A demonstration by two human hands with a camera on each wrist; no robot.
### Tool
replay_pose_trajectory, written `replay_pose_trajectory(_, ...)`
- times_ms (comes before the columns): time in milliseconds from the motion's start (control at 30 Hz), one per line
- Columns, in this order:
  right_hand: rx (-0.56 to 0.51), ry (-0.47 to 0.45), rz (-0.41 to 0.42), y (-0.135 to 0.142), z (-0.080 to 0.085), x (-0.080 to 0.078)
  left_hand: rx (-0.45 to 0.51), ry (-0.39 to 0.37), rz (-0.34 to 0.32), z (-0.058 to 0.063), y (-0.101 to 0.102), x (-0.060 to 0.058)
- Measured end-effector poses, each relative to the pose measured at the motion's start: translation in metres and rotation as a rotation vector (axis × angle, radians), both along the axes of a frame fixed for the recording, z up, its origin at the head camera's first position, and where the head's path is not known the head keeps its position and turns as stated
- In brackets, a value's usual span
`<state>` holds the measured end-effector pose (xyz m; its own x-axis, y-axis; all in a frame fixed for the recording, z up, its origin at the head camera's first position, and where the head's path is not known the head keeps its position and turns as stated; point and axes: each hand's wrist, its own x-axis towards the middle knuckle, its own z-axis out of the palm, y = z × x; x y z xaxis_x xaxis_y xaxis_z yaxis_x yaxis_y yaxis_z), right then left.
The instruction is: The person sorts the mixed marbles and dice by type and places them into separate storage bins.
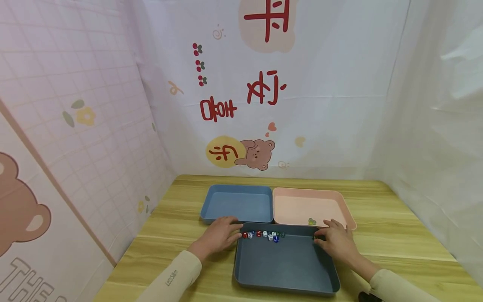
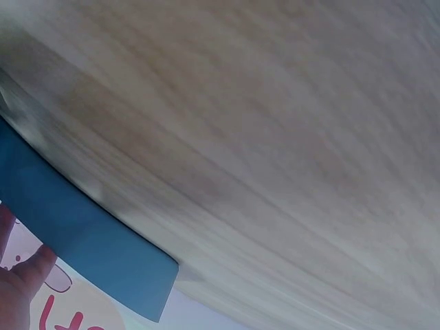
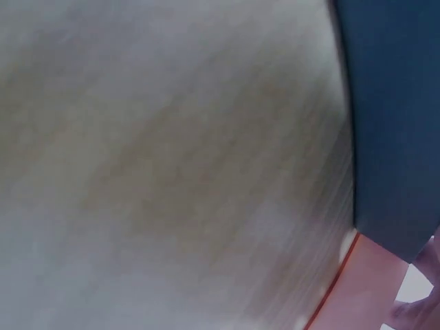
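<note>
A dark grey-blue tray (image 1: 286, 268) lies in front, with several small dice (image 1: 265, 234) in red, white, blue and green along its back wall. My left hand (image 1: 222, 235) is at its back left corner, thumb and fingertips apart beside a red die (image 1: 245, 235). In the left wrist view, two fingers (image 2: 34, 271) show at the edge of a blue wall. Over the back right corner, my right hand (image 1: 337, 241) pinches a small greenish die, mostly hidden between thumb and forefinger. Several green dice (image 1: 311, 221) lie in the pink tray (image 1: 305, 197) just behind.
A blue tray (image 1: 237, 201) stands behind on the left, side by side with the pink one. All three trays rest on a wood-grain table (image 1: 392, 235). Printed white cloth (image 1: 332, 92) hangs at the back and sides.
</note>
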<state>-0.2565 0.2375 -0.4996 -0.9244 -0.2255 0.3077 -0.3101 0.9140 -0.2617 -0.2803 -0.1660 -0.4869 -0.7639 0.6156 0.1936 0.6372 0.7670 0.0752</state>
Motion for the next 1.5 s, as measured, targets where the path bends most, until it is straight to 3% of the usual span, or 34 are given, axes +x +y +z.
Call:
replay_pose_trajectory(267,0.032,-0.032,-0.014,-0.004,0.002,-0.002,-0.004,0.002,-0.001,0.001,0.000,0.002)
replay_pose_trajectory(600,0.061,0.001,0.003,-0.005,0.004,-0.002,-0.019,0.005,-0.007,0.001,0.000,0.001)
replay_pose_trajectory(1133,-0.050,0.049,0.065,-0.010,0.018,-0.008,-0.018,0.006,-0.010,0.001,0.000,0.000)
replay_pose_trajectory(1500,-0.206,0.073,0.121,-0.006,0.029,-0.030,-0.013,0.012,-0.013,0.001,0.000,-0.001)
